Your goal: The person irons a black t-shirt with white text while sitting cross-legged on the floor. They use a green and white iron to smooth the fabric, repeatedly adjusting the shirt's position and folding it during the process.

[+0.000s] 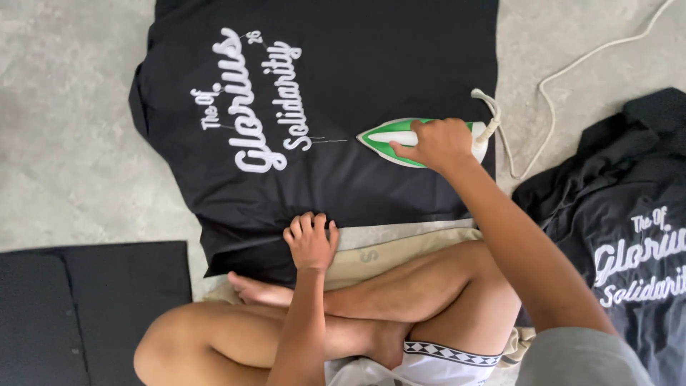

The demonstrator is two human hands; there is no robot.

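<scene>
Shirt (343,179), black, soft and likely to slide and crease, lies flat on the floor before the crossed legs, its near hem pinned by the left hand (311,241) with fingers together, beyond it the right hand (437,143) gripping the green-and-white iron (391,136), white script lettering (250,100) farther left.

Soft, even daylight — no hard shadows, no single source to pick out. Grey floor (78,143) reads pale and slightly washed. Black shirt (371,64) holds little fold detail; its white lettering stays crisp. Faint shadow under the right hand (437,143) — mild sheen on the forearm. Focus sharp throughout, no edge warping.
</scene>
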